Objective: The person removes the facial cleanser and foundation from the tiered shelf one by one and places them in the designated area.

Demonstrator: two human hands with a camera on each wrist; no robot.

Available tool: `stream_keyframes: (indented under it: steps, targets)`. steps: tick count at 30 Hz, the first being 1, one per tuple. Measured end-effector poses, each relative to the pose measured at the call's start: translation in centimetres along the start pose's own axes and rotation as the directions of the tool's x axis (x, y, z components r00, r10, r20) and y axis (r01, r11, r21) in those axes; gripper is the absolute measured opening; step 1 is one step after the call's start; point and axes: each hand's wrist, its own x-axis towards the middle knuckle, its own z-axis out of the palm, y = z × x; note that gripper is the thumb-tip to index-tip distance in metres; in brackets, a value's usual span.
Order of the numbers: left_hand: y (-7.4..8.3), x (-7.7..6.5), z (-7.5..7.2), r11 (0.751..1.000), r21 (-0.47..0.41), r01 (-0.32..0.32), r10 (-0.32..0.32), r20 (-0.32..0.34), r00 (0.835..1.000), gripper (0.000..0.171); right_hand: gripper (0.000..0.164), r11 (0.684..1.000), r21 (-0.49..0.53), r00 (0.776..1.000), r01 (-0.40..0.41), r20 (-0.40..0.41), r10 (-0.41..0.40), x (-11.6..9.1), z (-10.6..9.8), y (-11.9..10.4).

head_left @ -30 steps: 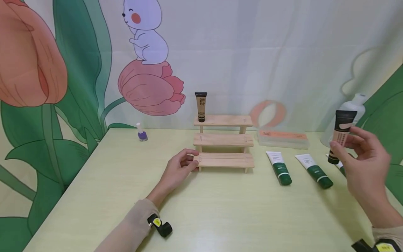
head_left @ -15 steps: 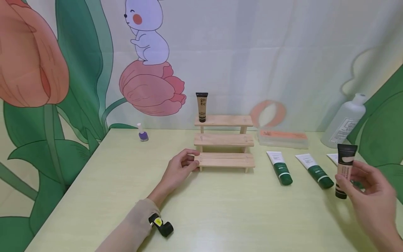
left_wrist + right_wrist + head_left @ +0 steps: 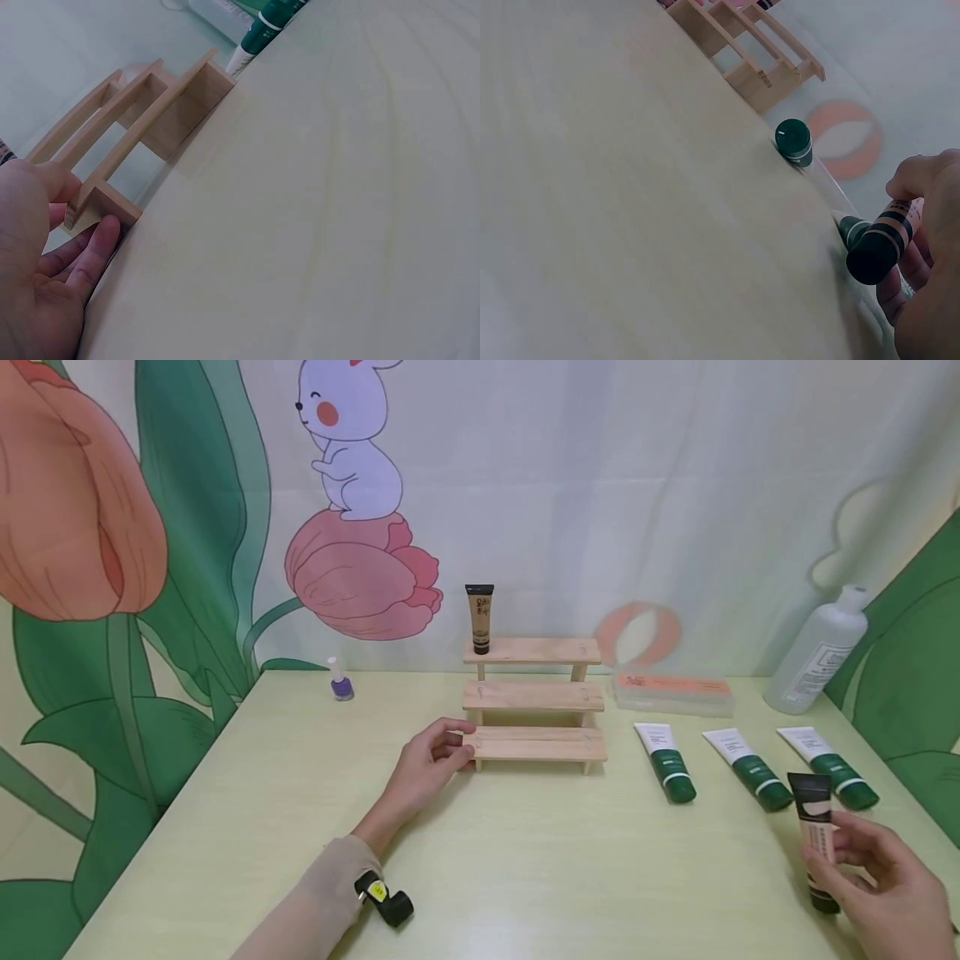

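Observation:
My right hand [image 3: 888, 881] pinches a small beige-and-black cosmetic tube [image 3: 817, 837] at the front right, its black cap pointing down. In the right wrist view the tube's dark cap [image 3: 874, 259] faces the camera. My left hand [image 3: 429, 760] grips the left end of the lowest step of a three-step wooden display stand [image 3: 536, 745]; the left wrist view shows its fingers around that end of the stand [image 3: 105, 191]. A similar tan tube [image 3: 481, 618] with black ends stands upright, cap down, at the left of the top step.
Several white-and-green tubes lie right of the stand: a near one [image 3: 666, 762], a middle one [image 3: 748, 770] and a right one [image 3: 828, 768]. Behind them are a flat clear box [image 3: 673, 692] and a translucent bottle [image 3: 816, 652]. A purple nail polish bottle [image 3: 341, 685] stands at the back left.
My right hand has come down and nearer with the cosmetic tube, uncovering the bottle and the rightmost green tube. The left hand has stayed on the stand.

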Motion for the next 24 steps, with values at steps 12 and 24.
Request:
stream_keyframes:
  steps: [12, 24]
  targets:
    - [-0.1, 0.0, 0.1, 1.0, -0.011, -0.001, 0.001, 0.008, 1.0, 0.028, 0.057, 0.982, -0.187, 0.999, 0.011, 0.047, -0.002, -0.6, 0.0, 2.2]
    - [-0.1, 0.0, 0.0, 1.0, -0.006, -0.006, 0.006, 0.004, 1.0, 0.029, 0.056, 0.971, -0.233, 0.997, -0.052, 0.045, 0.064, -1.0, 0.5, 1.0]
